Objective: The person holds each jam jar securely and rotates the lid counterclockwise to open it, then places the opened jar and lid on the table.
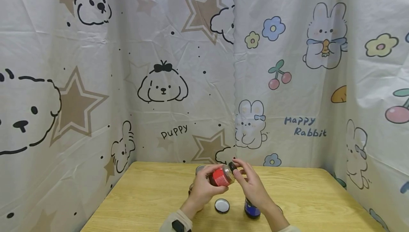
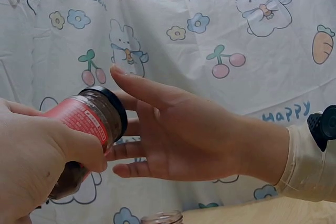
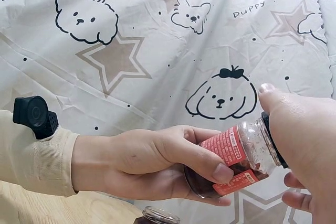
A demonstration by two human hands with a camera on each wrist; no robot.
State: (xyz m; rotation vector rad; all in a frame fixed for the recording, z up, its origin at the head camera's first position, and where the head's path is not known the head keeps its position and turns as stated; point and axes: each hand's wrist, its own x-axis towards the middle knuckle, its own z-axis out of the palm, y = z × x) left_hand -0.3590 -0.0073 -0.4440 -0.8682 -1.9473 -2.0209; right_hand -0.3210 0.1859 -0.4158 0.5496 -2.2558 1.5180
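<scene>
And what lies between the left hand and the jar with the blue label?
In the head view, a loose lid, pale inside facing up, lies on the table between the left hand and that jar.

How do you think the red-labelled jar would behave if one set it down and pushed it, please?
The jar would probably roll if laid on its side, since its body is round. It is likely rigid and could crack if knocked over, as its clear wall looks like glass. The dark contents inside suggest some weight for its size.
</scene>
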